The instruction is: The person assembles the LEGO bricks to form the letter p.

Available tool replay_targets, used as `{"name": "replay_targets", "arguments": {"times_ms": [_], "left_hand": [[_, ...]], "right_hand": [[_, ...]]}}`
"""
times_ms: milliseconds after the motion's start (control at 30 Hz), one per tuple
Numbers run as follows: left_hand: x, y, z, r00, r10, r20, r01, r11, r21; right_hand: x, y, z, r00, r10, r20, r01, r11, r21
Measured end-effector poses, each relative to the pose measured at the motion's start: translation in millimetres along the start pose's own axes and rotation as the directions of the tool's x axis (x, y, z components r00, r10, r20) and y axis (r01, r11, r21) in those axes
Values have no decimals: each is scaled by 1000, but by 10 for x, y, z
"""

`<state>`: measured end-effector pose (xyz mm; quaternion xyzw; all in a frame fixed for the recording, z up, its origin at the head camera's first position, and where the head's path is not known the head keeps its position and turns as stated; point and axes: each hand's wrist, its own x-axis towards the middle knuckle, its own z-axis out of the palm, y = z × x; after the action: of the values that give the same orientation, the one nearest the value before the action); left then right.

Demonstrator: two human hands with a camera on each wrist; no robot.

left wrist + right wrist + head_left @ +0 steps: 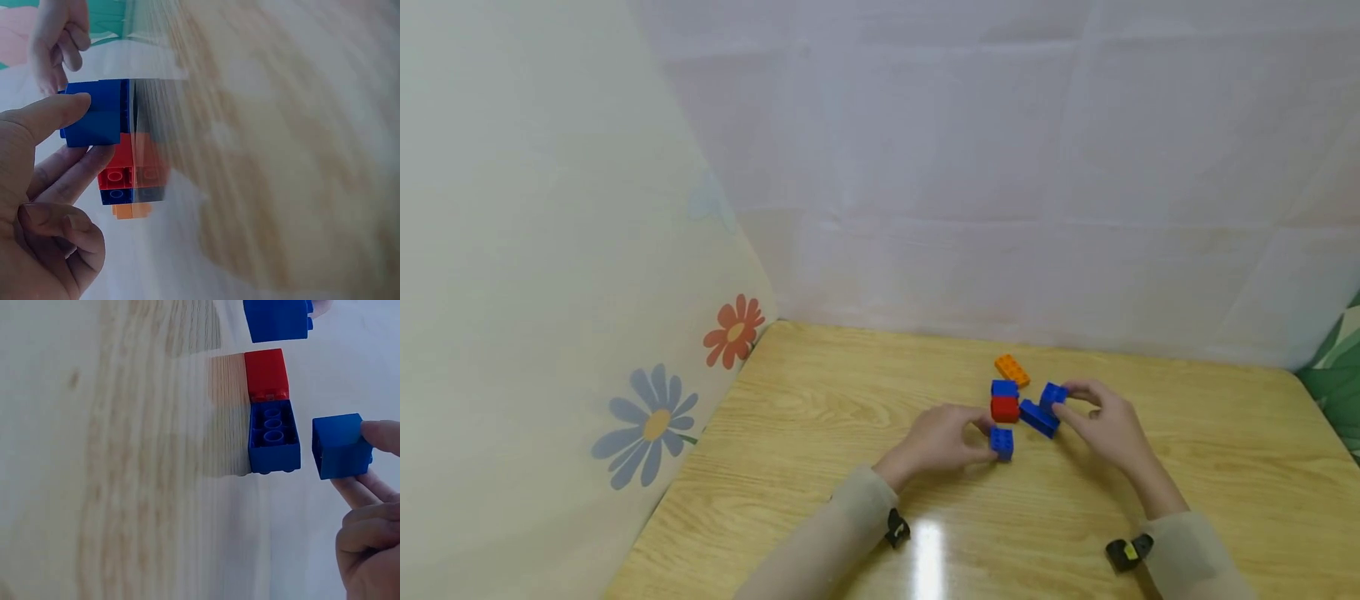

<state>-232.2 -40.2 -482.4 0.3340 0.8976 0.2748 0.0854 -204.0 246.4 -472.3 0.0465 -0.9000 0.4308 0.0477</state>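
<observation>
My left hand [943, 437] pinches a small blue brick [1002, 444] between thumb and fingers, low over the table, its studs visible from above. In the right hand [1108, 421] another small blue brick [1053, 397] is pinched by the thumb and fingertips, raised off the table in the right wrist view. Just below it lies a longer blue brick [1040, 418] on its side, its hollow underside [273, 425] showing in that view. A red brick [1004, 409] stands between the hands, with a blue brick [1004, 388] directly behind; whether these two are joined I cannot tell.
An orange brick [1012, 370] with studs up lies farther back. The wood-grain table [820, 392] meets a pale cloth wall [962, 208] behind and a flower-patterned wall [550, 292] on the left. Black wrist devices [897, 528] sit at both sleeves.
</observation>
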Motion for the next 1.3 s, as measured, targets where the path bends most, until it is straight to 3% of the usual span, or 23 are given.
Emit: {"name": "replay_targets", "arguments": {"times_ms": [400, 767, 1067, 1300], "left_hand": [[12, -23, 52, 1000, 6, 29, -7, 999, 50], [19, -10, 39, 1000, 1, 29, -2, 999, 36], [14, 26, 10, 999, 0, 34, -1, 1000, 20], [10, 26, 10, 999, -7, 42, 7, 1000, 13]], "right_hand": [[-65, -64, 38, 998, -35, 42, 33, 998, 58], [-127, -151, 171, 991, -74, 109, 64, 994, 92], [-181, -203, 304, 984, -100, 150, 69, 978, 199], [-193, -250, 341, 982, -103, 157, 74, 981, 180]]}}
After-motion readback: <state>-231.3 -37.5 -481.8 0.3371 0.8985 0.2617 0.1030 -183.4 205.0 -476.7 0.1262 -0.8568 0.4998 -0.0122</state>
